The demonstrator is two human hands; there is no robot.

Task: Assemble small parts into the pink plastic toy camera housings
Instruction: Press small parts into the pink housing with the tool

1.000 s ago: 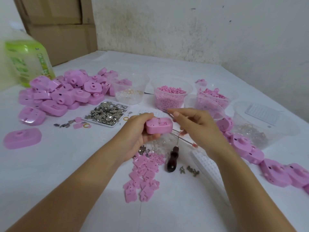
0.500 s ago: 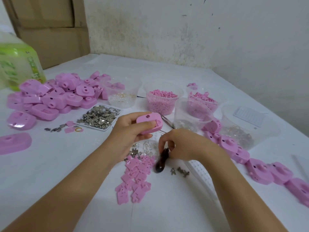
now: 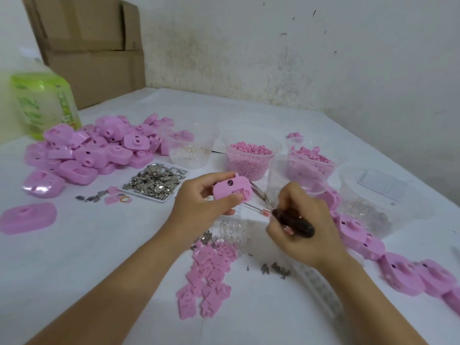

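Since the frame half a second earlier, the right hand (image 3: 306,227) had lifted off the table (image 3: 74,257) with the dark-handled tool (image 3: 293,222), which it had been reaching for there. Its fingers were curled round the handle, and the thin shaft pointed left toward the work.

The left hand (image 3: 201,205) grasped the pink housing (image 3: 231,189) clear of the table, in front of the tubs. Its thumb pressed on the near face and its fingers were wrapped behind.

We judged the step in hand to be seating or fastening a small part in the housing's near face. The tool tip lay just beside the lower edge of the housing, but we could not tell whether it touched, as the shaft was thin and blurred.

The next move called for:
1. Holding the housing steady against the thumb.
2. Guiding the tip into the intended opening.
3. Applying light pressure only, since a slip would drive the tip toward the thumb.

The flat pink plates (image 3: 209,270) lay near, below the hands.
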